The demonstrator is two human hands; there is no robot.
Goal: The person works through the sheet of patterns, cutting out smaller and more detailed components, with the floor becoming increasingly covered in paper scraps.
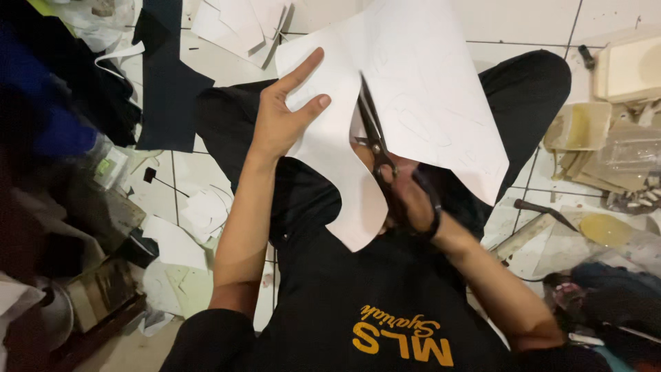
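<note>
White paper sheet pinched in left hand grip, right hand clenched on black scissors mid-sheet.

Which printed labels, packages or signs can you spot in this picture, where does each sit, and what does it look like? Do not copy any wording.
Shirt print: bottom centre, on the person's black top; yellow-orange lettering.
Small packet: left edge, among floor clutter; pale wrapper with a green patch.
Clear plastic packaging: right, on the tiled floor; crumpled, see-through.
No signs or screens show.

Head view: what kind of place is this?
Likely a small craft or pattern-cutting workshop, worked on the floor: right hand runs scissors through a white sheet, paper offcuts litter the tiled floor.
</note>
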